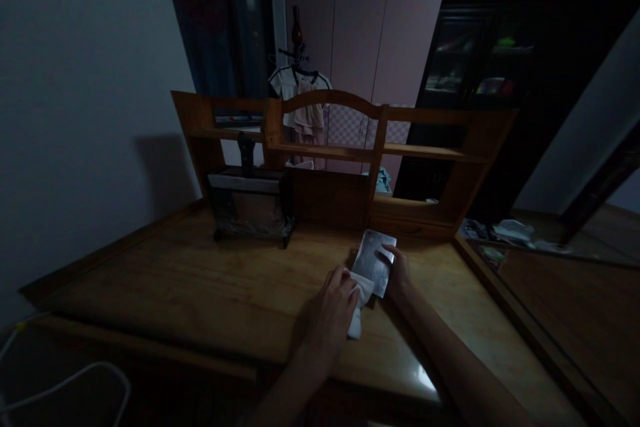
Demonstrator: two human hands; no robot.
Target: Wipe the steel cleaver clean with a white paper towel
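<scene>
My right hand point(399, 271) grips a flat rectangular silvery panel point(373, 255) by its right edge, thumb on the face. The panel is tilted above the wooden desk, and its upper face looks smudged. In my left hand point(338, 297) is a white cloth point(361, 290), bunched under the fingers. One end of the cloth lies against the panel's lower left part, and the other hangs down toward the desk. Some fingers of both hands are hidden behind the panel and the cloth.
A black-framed appliance point(253, 203) stands on the desk point(165, 280) at the left. Along the back runs a wooden shelf unit point(327, 155). Clothes on a rack point(300, 93), pink wardrobe doors point(357, 40) and a dark cabinet point(465, 60) are behind. A white cable point(95, 367) loops at lower left.
</scene>
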